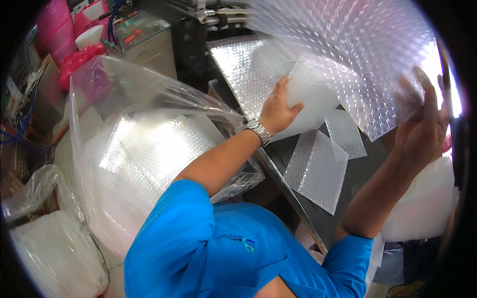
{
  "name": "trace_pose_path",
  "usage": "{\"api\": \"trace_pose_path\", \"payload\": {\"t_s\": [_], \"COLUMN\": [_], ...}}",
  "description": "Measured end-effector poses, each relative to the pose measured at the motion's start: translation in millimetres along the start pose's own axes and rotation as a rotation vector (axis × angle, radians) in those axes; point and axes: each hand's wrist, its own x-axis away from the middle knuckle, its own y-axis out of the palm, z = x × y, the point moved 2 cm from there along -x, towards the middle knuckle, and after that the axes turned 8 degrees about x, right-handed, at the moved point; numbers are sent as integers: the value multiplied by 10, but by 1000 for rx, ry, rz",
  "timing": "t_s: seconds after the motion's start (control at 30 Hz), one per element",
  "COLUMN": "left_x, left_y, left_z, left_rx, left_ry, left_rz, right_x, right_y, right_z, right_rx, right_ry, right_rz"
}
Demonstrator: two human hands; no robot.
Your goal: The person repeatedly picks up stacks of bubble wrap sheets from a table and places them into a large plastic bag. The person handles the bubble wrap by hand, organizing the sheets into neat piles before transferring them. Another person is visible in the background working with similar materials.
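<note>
My right hand (420,116) is raised at the right, with its fingers closed on the edge of a large bubble wrap sheet (348,54). The sheet bends upward and is partly blurred; some fingertips show through or behind it. My left hand (279,111), with a metal watch on the wrist, lies against flat bubble wrap pieces (248,69) on the dark table. Its thumb and forefinger are spread apart; the other fingers are hard to make out. Two smaller bubble wrap pieces, a nearer one (318,169) and a farther one (345,131), lie on the table between my arms.
A big clear plastic bag (114,198) holding bubble wrap pieces (159,144) stands left of the dark table (365,174). Another filled clear bag (59,253) sits at the lower left. Pink rolls (54,30) and a cabinet (151,52) are behind; dark machinery (223,20) borders the table's far end.
</note>
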Motion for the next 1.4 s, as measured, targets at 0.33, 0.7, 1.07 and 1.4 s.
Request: {"api": "trace_pose_path", "payload": {"t_s": [0.33,0.7,1.07,1.4], "left_x": [131,235,404,417], "left_y": [174,107,190,209], "left_z": [-200,-33,-43,-44], "left_rx": [-156,-155,-51,-1], "left_ry": [122,300,282,282], "left_rz": [16,-1,-27,-79], "right_x": [1236,2040,1480,1475], "right_y": [1744,1620,245,49], "right_z": [81,517,327,616], "right_rx": [137,243,553,869], "right_ry": [-304,-386,-415,-161], "right_rz": [-596,-984,-353,-399]}}
